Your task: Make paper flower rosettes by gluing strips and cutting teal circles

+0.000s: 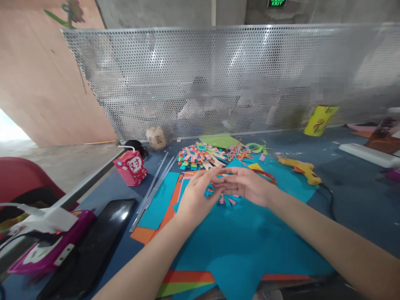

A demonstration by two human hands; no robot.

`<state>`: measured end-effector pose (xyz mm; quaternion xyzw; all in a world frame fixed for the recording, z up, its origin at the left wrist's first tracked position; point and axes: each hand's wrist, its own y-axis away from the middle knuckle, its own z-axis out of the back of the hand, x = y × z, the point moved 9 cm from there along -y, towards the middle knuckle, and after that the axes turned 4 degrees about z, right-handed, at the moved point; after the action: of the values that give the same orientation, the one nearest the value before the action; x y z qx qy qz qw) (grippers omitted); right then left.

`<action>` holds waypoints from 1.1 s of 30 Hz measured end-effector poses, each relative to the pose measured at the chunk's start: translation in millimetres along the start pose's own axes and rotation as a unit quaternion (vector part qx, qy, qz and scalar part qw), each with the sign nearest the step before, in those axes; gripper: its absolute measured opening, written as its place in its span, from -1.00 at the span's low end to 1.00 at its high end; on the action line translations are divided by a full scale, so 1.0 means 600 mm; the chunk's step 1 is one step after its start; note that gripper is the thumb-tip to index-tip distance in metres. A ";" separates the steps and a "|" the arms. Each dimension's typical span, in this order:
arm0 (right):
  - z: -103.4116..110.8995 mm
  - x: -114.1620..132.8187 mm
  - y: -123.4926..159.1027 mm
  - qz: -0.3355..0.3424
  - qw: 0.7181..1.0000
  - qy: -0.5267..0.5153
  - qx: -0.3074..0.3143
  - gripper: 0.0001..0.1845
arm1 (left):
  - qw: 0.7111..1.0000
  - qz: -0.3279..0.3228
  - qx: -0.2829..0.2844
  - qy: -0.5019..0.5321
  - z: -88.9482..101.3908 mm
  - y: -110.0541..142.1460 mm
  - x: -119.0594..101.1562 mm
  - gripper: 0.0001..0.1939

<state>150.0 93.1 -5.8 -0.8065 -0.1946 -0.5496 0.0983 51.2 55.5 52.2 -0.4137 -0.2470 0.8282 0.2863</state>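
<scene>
Over a large blue paper sheet [237, 241], my left hand [198, 193] and my right hand [250, 185] meet with bent, overlapping fingers. Between and just below them shows a small piece of fringed paper [230, 201] in blue and pink; the fingers cover most of it, and their exact grip on it is hidden. Beyond the hands lies a larger fringed paper flower [200, 154] in pink, orange, blue and green. Red scissor handles [271, 177] stick out behind my right hand.
A yellow glue gun [303, 168] with its cord lies right. Left are clear glue sticks [153, 189], a red drink carton [131, 166], a black phone [93, 246] and a purple power strip [53, 246]. A yellow can [320, 121] stands by the perforated metal screen [175, 75].
</scene>
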 end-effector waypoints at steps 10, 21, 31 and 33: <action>0.004 0.007 0.000 0.000 1.000 -0.022 -0.017 -0.72 | 0.958 0.188 -0.044 0.211 0.008 -0.007 0.057 -0.57; 0.044 0.055 -0.010 0.142 0.963 0.218 -0.074 -0.85 | 0.937 0.242 -0.040 0.247 0.003 -0.002 0.081 -0.39; 0.065 0.070 -0.017 0.216 0.880 0.411 -0.096 -0.80 | 0.971 -0.052 0.233 -0.025 -0.072 0.020 -0.013 -0.53; 0.064 0.067 -0.019 0.220 0.872 0.428 -0.090 -0.80 | 0.957 -0.093 0.265 -0.067 -0.086 0.030 -0.027 -0.51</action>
<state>190.9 126.0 16.3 -0.5194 0.0996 -0.8205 0.2171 97.2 40.4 21.6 -0.2421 -0.0747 0.8594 0.4441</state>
